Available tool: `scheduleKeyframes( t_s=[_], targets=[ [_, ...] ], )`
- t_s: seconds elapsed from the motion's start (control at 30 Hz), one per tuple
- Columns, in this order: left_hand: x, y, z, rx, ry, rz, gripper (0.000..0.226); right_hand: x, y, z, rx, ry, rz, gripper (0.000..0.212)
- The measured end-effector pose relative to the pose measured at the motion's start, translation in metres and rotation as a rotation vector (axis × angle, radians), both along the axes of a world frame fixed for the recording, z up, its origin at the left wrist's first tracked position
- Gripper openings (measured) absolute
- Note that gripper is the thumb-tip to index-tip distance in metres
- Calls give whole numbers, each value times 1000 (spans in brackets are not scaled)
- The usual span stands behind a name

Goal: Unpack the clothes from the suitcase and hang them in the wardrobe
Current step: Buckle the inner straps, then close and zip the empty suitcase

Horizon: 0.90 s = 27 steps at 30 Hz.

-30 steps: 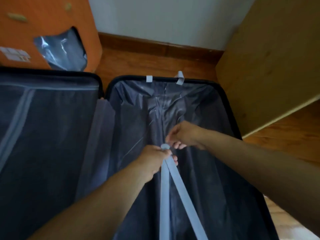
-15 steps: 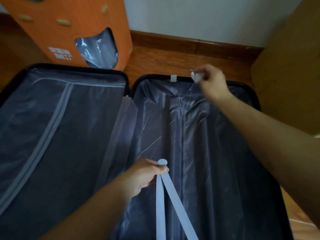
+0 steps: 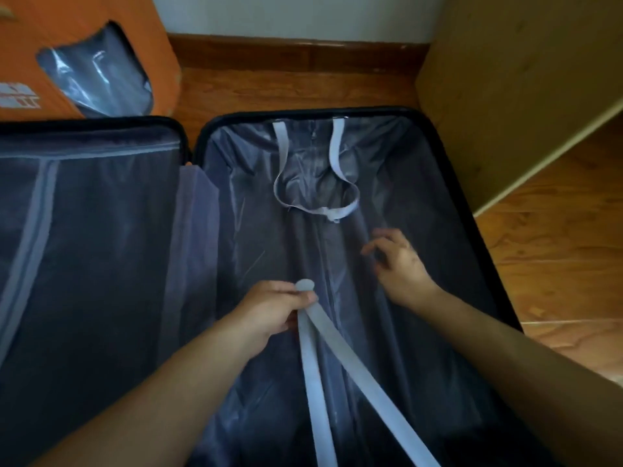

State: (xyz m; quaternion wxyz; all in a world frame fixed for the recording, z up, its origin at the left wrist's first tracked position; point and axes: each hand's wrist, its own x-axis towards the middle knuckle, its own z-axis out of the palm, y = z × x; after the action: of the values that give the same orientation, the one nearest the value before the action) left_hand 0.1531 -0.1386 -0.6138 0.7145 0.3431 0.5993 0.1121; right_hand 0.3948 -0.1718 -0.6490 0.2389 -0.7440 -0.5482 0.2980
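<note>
- I see the suitcase [image 3: 455, 183] lying open on the wooden floor [image 3: 556, 264], both halves lined in dark grey fabric.
- My left hand [image 3: 269, 308] pinches the round buckle [image 3: 305, 285] of the lower pale straps [image 3: 323, 365] over the suitcase's right half.
- My right hand [image 3: 397, 264] hovers beside it, fingers loosely spread, holding nothing.
- The upper strap pair [image 3: 317, 207] lies slack near the suitcase's far rim.
- An orange box [image 3: 141, 35] stands beyond the suitcase's left half.

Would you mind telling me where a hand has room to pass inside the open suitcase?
Free: the lining between the upper strap loop and the right hand, and along the suitcase's right rim. Crowded: the middle, where the left hand grips the lower straps.
</note>
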Motion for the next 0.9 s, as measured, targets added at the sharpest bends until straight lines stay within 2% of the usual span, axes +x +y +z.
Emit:
scheduleKeyframes(
  t_s=[0.07, 0.1, 0.13, 0.2, 0.27, 0.37, 0.43, 0.5, 0.53, 0.57, 0.63, 0.67, 0.77, 0.83, 0.9],
  targets=[
    [19, 3, 0, 44, -14, 6, 18, -25, -22, 25, -314, 569, -121, 10],
    [28, 4, 1, 73, -13, -11, 15, -36, -32, 36, -453, 805, -131, 20],
    [35, 5, 3, 107, -2, -50, 9, -43, -42, 41, -512, 902, -81, 29],
    [44, 7, 5, 168, 18, -164, 8, -51, -51, 39, -440, 969, -101, 33],
    [49, 9, 5, 226, 21, -341, 7, -55, -51, 33, -356, 1023, -292, 29],
    [56, 25, 0, 234, 46, -525, 18, -46, -50, 24, -352, 942, -475, 23],
    [65, 44, -10, 368, 231, -572, 32, -36, -55, 20, -417, 1010, -535, 21],
    [76, 65, -19, 650, 573, -678, 42, -27, -60, 20, -471, 1113, -615, 23],
    [82, 74, -26, 760, 665, -711, 49, -25, -61, 21, -475, 1157, -651, 25],
    [89, 84, -30, 829, 699, -730, 58, -24, -62, 21, -463, 1192, -674, 25],
    [106, 102, -42, 841, 691, -759, 70, -24, -64, 18, -433, 1238, -688, 25],
    [113, 111, -48, 792, 683, -759, 67, -24, -65, 16, -427, 1257, -683, 25],
    [126, 122, -58, 695, 724, -838, 40, -20, -65, 13, -433, 1254, -673, 24],
    [125, 106, -54, 788, 766, -815, 32, -16, -62, 13, -426, 1238, -681, 24],
    [112, 72, -45, 1007, 870, -664, 29, -16, -58, 14, -424, 1232, -673, 23]
  ],
)
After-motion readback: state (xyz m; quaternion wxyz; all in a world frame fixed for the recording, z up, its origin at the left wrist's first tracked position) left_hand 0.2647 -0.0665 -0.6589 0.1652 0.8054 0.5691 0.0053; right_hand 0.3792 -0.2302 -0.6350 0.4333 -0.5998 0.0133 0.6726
